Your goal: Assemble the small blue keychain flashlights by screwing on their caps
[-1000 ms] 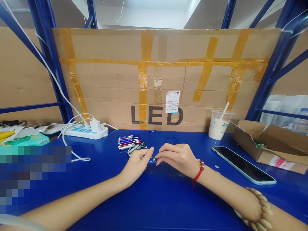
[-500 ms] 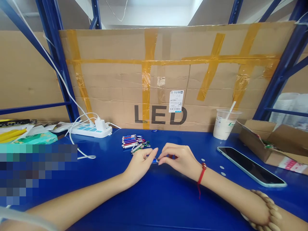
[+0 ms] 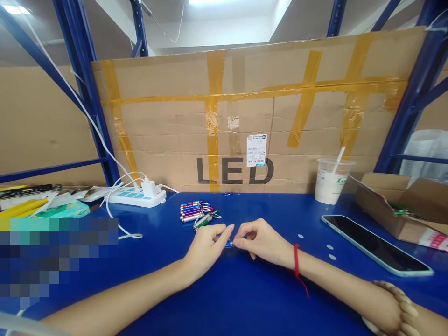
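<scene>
My left hand [image 3: 206, 246] and my right hand [image 3: 261, 241] meet over the blue tabletop [image 3: 224, 289], both pinching a small blue keychain flashlight [image 3: 228, 243] between their fingertips. Only a short blue piece of it shows between the fingers. Just behind my left hand lies a small pile of keychain flashlights [image 3: 196, 212] in red, blue, silver and green. A red string bracelet sits on my right wrist.
A white power strip [image 3: 138, 197] with a charger and cables lies back left. A plastic cup with a straw [image 3: 331, 181], a smartphone [image 3: 376, 243] and an open cardboard box [image 3: 402, 210] are on the right. A taped "LED" cardboard sheet [image 3: 245, 121] stands behind.
The camera tilted up slightly. Both hands stay joined on the small flashlight, with only slight shifts of the fingers.
</scene>
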`<state>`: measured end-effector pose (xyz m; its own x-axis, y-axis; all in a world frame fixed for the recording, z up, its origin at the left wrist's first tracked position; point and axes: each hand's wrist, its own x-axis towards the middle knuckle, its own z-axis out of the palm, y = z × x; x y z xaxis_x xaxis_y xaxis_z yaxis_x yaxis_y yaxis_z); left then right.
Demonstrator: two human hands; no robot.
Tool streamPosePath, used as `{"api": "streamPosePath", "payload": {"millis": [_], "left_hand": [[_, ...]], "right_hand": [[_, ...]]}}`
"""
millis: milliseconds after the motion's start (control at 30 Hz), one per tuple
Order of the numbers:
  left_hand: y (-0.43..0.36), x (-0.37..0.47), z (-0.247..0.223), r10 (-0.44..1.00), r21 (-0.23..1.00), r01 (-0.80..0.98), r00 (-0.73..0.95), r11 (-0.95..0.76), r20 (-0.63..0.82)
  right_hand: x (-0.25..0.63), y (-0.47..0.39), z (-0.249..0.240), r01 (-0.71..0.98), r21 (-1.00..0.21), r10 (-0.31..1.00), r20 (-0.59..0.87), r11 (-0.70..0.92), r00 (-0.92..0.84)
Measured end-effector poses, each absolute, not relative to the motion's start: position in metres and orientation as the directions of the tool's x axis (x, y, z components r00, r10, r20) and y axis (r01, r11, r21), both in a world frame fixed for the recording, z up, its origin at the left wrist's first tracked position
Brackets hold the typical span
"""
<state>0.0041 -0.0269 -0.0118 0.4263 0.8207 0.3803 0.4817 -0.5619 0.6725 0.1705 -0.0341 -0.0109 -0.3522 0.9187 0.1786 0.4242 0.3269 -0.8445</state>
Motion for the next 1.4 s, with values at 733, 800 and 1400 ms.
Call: {"api": "streamPosePath", "payload": {"millis": [733,800,1400], "left_hand": [[-0.019,0.004,-0.015,0.899,0.941,0.232,0.418,-0.248,0.134],[-0.018,0.003,-0.016,0.887,0.930,0.237,0.433,-0.283,0.159],[-0.020,0.005,-0.016,0.844,0.795,0.380,0.455,-0.473,0.284]], "right_hand": [[0.172,-0.029,-0.004,0.230,-0.972,0.978,0.000,0.049,-0.209],[0.173,-0.027,-0.006,0.200,-0.979,0.981,0.003,0.043,-0.194],[0.178,-0.021,-0.008,-0.088,-0.983,0.981,-0.151,-0.161,-0.119]]}}
